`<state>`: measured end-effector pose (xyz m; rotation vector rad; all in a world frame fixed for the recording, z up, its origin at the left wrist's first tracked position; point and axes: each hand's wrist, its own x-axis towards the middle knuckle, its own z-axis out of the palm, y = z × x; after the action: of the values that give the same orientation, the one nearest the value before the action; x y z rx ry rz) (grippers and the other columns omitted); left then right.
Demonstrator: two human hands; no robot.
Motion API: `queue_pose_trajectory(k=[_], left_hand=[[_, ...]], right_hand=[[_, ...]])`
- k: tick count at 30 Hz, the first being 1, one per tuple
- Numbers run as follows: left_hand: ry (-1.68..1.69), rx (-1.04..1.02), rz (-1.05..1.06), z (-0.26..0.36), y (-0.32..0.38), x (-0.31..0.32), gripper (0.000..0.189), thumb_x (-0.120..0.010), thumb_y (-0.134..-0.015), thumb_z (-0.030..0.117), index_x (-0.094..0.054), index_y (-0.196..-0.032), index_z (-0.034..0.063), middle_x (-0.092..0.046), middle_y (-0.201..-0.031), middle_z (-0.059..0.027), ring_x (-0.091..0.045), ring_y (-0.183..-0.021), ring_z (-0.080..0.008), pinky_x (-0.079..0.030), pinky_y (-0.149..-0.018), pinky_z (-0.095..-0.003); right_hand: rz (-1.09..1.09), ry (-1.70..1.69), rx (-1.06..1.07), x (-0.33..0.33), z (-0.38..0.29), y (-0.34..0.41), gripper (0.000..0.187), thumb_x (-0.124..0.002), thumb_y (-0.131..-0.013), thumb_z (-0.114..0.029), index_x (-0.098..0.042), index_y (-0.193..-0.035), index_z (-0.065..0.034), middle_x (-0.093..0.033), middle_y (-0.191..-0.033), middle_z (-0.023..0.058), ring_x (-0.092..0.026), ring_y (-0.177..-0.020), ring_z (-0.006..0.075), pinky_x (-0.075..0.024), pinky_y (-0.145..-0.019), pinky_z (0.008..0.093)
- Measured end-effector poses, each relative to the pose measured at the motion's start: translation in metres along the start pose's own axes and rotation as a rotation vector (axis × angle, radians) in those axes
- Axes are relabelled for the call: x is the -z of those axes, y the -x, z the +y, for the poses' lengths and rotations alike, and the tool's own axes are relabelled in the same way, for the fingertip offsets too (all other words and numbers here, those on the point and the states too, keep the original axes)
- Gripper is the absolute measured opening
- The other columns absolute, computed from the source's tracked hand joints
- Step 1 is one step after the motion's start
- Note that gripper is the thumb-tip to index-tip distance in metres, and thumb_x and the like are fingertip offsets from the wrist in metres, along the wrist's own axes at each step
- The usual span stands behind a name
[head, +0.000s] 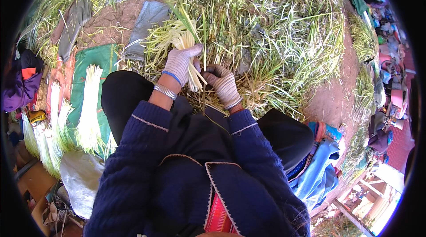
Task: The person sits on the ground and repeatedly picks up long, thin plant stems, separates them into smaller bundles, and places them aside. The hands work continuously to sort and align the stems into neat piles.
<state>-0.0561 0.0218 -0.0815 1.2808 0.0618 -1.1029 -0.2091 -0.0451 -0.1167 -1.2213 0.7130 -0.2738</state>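
My left hand (183, 60), in a pale knitted glove with a blue cuff edge, is closed around a bundle of pale yellow-white plant stalks (183, 40). Their cut ends stick out below my fist, and leafy tops fan out above it. Just right of it, my right hand (220, 82), in a worn, stained knitted glove, has its thumb and fingers pinched on a long thin green leaf (204, 37) that runs upward beside the bundle. The lower part of a thin strand hangs towards my lap. A silver watch (165, 91) is on my left wrist.
Loose green and yellow leaves (266, 30) cover the ground ahead. At left, finished-looking white stalk bundles (90, 110) lie on a green woven sack (81, 80), near a white sack (81, 182). Blue cloth (316, 173) lies at my right. Another person's purple clothing (21, 87) shows at far left.
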Motion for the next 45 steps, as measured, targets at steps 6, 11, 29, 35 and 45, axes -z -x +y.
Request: queue_pose_trajectory(k=[6,11,29,35,45], left_hand=[[0.016,-0.013,0.006,0.001,0.012,0.003,0.015,-0.075,-0.085,0.016,-0.066,-0.091,0.0063,-0.055,-0.056,-0.001,-0.05,-0.042,-0.0125,-0.043,-0.041,-0.0262],[0.079,-0.036,-0.021,-0.003,0.025,0.0,0.014,-0.076,-0.081,0.009,-0.068,-0.09,0.0015,-0.062,-0.068,-0.0051,-0.053,-0.043,-0.0147,-0.044,-0.039,-0.0276],[0.212,-0.131,-0.007,0.014,0.033,0.007,0.02,-0.074,-0.085,0.014,-0.063,-0.099,0.0034,-0.056,-0.068,-0.0015,-0.053,-0.049,-0.0143,-0.047,-0.045,-0.0308],[0.231,-0.16,-0.001,0.023,0.033,0.011,0.025,-0.073,-0.086,0.013,-0.066,-0.105,-0.0017,-0.06,-0.071,-0.0035,-0.055,-0.05,-0.0149,-0.049,-0.048,-0.0307],[0.165,-0.191,-0.012,0.026,0.032,0.013,0.023,-0.073,-0.087,0.013,-0.067,-0.103,-0.0009,-0.06,-0.068,-0.0036,-0.056,-0.051,-0.0143,-0.05,-0.048,-0.0293]], right_hand=[[0.103,0.156,-0.004,-0.011,-0.013,0.008,0.02,-0.068,-0.089,-0.006,-0.066,-0.106,0.004,-0.071,-0.09,0.0068,-0.062,-0.078,0.0127,-0.0532,-0.073,0.0283],[0.259,0.282,0.215,-0.02,-0.031,-0.004,0.018,-0.072,-0.086,-0.012,-0.068,-0.097,0.0013,-0.072,-0.083,0.0105,-0.063,-0.07,0.014,-0.0524,-0.068,0.0306],[0.387,0.059,0.233,-0.02,-0.033,0.004,0.013,-0.068,-0.089,-0.01,-0.067,-0.083,0.001,-0.066,-0.07,0.0037,-0.056,-0.064,0.0096,-0.0478,-0.06,0.0275],[0.33,1.163,0.05,0.044,0.013,0.015,0.026,-0.066,-0.087,-0.026,-0.07,-0.099,-0.0027,-0.071,-0.084,0.0198,-0.07,-0.071,0.0314,-0.0563,-0.069,0.0403],[0.272,1.213,-0.268,0.088,0.029,0.012,0.038,-0.069,-0.086,-0.034,-0.071,-0.111,-0.0058,-0.073,-0.1,0.0169,-0.071,-0.09,0.0312,-0.0555,-0.082,0.0375]])
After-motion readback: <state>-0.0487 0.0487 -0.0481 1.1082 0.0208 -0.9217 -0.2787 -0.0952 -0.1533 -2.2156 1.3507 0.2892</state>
